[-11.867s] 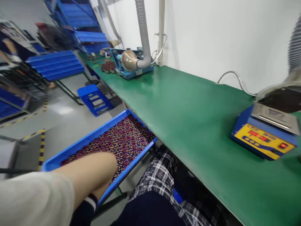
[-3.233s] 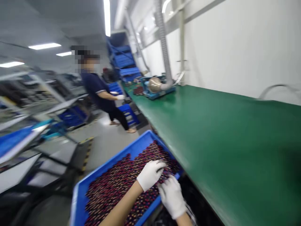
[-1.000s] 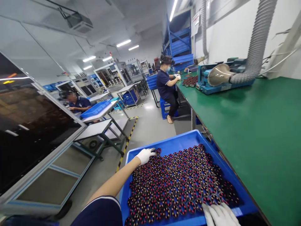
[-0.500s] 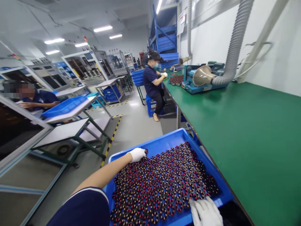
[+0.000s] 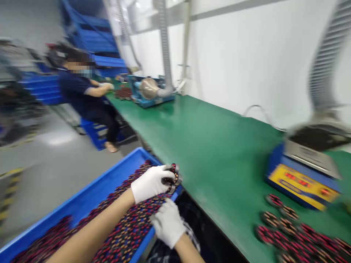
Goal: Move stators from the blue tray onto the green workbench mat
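Observation:
My left hand (image 5: pixel 153 182), in a white glove, is closed around a few ring-shaped motor parts (image 5: pixel 173 179), black and grey with red and copper-coloured segments. It holds them over the right edge of a blue tray (image 5: pixel 101 186), beside the green table. Many more of these parts (image 5: pixel 128 223) lie packed in the tray. Just below, my gloved right hand (image 5: pixel 168 223) rests at the tray's near right rim. Its fingers reach over the edge toward the parts, blurred but stretched out, with nothing visible in them.
On the green table (image 5: pixel 203 146) stands a blue and yellow device with a red display (image 5: pixel 303 179). Loose motor parts (image 5: pixel 298 233) are spread before it. Farther off are a blue machine (image 5: pixel 149 91) with a hose and a seated co-worker (image 5: pixel 85 87).
The view has swung right, bringing the device and the loose parts on the table into sight. My left hand has come from the tray's far side to its right edge, carrying motor parts.

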`<control>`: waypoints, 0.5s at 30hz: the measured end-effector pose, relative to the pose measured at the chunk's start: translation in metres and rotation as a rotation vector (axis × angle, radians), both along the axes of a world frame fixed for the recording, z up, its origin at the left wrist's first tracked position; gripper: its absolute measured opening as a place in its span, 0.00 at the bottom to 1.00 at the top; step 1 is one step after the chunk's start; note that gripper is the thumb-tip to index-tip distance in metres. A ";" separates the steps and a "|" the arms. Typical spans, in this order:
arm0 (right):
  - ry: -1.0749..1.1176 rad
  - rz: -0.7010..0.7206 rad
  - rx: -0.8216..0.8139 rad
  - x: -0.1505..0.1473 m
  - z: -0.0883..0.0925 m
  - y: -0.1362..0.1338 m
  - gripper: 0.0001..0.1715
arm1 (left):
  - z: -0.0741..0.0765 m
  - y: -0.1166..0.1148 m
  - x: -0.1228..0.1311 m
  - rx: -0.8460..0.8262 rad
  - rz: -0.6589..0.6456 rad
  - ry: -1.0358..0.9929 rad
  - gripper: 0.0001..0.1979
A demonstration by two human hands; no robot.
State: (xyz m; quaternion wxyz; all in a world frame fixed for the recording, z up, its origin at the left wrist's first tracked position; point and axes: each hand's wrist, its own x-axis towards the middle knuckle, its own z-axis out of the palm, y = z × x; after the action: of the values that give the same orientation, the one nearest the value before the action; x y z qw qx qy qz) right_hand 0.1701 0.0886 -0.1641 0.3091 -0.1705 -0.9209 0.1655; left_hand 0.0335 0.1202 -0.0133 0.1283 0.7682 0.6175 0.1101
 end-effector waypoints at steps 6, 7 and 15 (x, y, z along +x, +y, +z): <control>-0.094 -0.130 0.060 0.062 0.019 -0.001 0.13 | 0.001 0.100 0.185 -0.071 -0.468 0.123 0.07; -0.052 -0.182 0.101 0.080 0.025 -0.001 0.14 | 0.000 0.106 0.210 -0.084 -0.521 0.154 0.06; -0.013 -0.651 0.144 0.239 0.080 0.028 0.14 | 0.022 0.112 0.335 -0.044 -0.739 0.148 0.07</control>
State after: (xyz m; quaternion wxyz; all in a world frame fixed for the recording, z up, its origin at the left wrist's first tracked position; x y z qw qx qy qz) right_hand 0.4090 0.1171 -0.0837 0.3512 -0.4346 -0.8293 -0.0084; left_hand 0.3684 0.2322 0.0092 0.1306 0.9421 0.3085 -0.0128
